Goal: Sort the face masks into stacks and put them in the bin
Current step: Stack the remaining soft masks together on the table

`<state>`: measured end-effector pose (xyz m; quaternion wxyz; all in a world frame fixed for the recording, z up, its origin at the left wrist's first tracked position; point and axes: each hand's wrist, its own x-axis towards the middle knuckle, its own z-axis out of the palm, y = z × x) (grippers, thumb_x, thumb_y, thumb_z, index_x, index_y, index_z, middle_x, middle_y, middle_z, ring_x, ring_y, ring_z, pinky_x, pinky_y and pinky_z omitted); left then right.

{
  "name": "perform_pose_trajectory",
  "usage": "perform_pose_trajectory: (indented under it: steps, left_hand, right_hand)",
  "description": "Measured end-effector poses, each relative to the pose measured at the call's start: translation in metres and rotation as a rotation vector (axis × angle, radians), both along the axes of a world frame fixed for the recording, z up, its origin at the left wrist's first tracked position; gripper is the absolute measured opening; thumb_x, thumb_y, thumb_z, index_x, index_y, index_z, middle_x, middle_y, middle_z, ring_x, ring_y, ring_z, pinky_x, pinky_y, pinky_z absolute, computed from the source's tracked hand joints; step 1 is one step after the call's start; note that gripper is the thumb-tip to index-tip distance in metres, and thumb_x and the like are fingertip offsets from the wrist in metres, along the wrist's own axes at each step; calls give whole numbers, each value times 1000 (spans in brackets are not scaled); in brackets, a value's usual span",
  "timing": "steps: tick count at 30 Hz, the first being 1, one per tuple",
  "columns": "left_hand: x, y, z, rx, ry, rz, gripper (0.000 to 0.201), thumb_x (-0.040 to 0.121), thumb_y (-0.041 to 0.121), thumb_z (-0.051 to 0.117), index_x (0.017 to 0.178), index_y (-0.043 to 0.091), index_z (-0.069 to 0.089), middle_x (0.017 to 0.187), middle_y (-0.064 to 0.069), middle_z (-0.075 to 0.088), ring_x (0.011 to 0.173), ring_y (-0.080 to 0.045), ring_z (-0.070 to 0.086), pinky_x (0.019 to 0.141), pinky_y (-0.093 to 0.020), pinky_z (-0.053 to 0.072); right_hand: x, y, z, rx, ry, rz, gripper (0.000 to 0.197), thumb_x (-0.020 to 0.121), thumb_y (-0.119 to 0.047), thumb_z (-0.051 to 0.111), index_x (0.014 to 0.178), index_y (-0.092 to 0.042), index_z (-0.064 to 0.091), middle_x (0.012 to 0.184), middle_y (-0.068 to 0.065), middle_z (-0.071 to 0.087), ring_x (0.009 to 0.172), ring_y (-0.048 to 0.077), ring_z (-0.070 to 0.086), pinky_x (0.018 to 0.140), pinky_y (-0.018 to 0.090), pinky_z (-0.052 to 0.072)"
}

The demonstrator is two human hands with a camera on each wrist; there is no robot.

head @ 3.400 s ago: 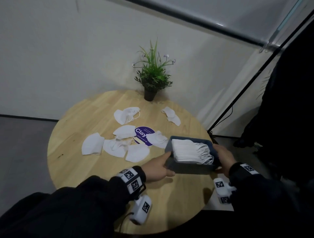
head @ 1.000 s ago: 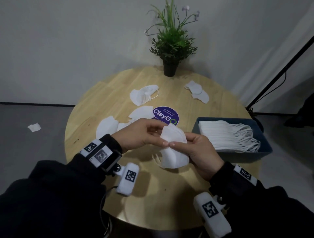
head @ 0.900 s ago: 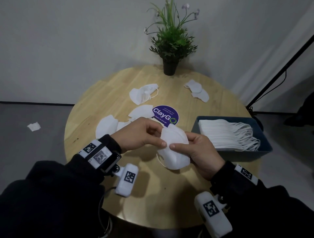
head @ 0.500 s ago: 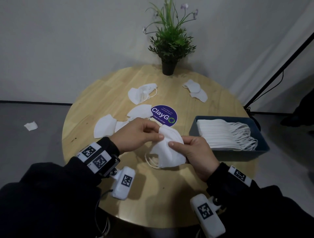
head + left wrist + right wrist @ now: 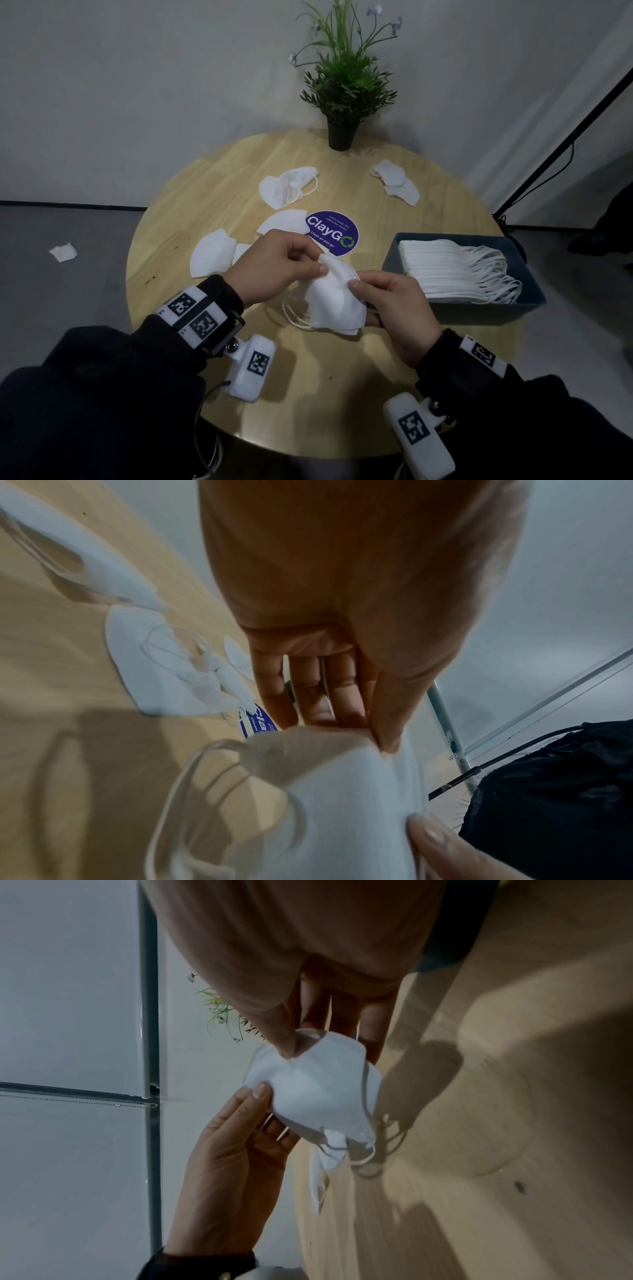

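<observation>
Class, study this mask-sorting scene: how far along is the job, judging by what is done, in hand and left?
Done: a row of folded masks already fills the blue bin. In hand: the left hand and right hand pinch one mask over the table. Left: several loose masks lie on the wood, and one piece on the floor.

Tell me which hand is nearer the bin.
Right. The right hand, pinching the held mask, sits just left of the bin; the left hand pinches the mask's other side, farther away.
</observation>
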<state>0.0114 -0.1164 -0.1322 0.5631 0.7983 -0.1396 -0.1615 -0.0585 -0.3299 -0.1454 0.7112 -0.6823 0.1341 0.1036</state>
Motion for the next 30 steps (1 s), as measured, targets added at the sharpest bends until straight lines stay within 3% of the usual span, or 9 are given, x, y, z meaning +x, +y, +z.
perform_pose_trajectory:
  steps: [4, 10, 12, 15, 17, 19, 22, 26, 30]
  left_hand:
    - [0, 0, 1, 15, -5, 27, 11, 88, 14, 82, 80, 15, 75, 65, 12, 62, 67, -7, 56, 72, -29, 45]
    - [1, 2, 0, 31, 10, 3, 7, 90, 12, 80, 85, 10, 76, 70, 1, 60, 69, -11, 54, 73, -31, 44]
    - [1, 2, 1, 21, 24, 7, 6, 89, 10, 80, 85, 10, 76, 70, -2, 60, 70, -13, 55, 75, -31, 44]
    - [1, 2, 1, -4, 49, 17, 4, 89, 7, 80, 87, 8, 76, 71, -6, 60, 71, -15, 55, 74, -31, 45]
    - [1, 2, 2, -5, 51, 18, 3, 89, 7, 80, 90, 7, 77, 73, -13, 63, 72, -16, 58, 76, -33, 47]
    - [1, 2, 1, -2, 60, 17, 3, 89, 7, 80, 91, 8, 78, 79, -19, 69, 74, -16, 62, 78, -34, 51]
    - [1, 2, 0, 7, 77, 37, 2, 88, 10, 81, 89, 9, 79, 75, -6, 71, 73, -14, 64, 77, -33, 52]
    - [2, 3, -1, 5, 91, 60, 4, 87, 14, 83, 86, 12, 80, 77, -9, 74, 75, -17, 65, 81, -38, 54]
    - [2, 2, 1, 4, 85, 65, 5, 87, 14, 83, 83, 14, 79, 73, -6, 72, 74, -16, 64, 79, -38, 53]
  right_hand:
    - [0, 0, -1, 45, 5, 34, 24, 95, 3, 68, 115, -7, 75, 102, 13, 80, 97, 33, 77, 78, 42, 64]
    - [0, 0, -1, 42, -49, 35, 41, 78, 14, 78, 112, -8, 74, 96, 14, 80, 94, 28, 77, 77, 36, 64]
    - [1, 0, -2, 37, -41, 15, 38, 79, 9, 81, 113, -7, 74, 99, 13, 80, 98, 30, 77, 82, 41, 64]
    - [0, 1, -2, 48, 34, -13, 20, 93, -13, 75, 109, -2, 76, 104, 15, 80, 101, 35, 76, 92, 52, 62]
    - [0, 3, -4, 20, 70, -33, 20, 98, -20, 70, 101, -1, 78, 103, 18, 79, 102, 41, 74, 90, 56, 61]
    - [1, 3, -5, -10, 66, -40, 18, 99, -18, 70, 96, -2, 79, 101, 18, 79, 102, 42, 74, 86, 53, 62]
    - [1, 2, -5, -16, 64, -43, 16, 99, -17, 70, 97, -5, 80, 102, 13, 79, 99, 36, 76, 85, 50, 64]
    - [1, 3, -5, -10, 78, -39, 16, 99, -20, 70, 100, -8, 80, 104, 11, 80, 100, 33, 76, 87, 53, 64]
    - [0, 3, -2, -22, 29, -29, 14, 95, -15, 74, 103, -4, 79, 100, 12, 80, 97, 35, 76, 75, 44, 64]
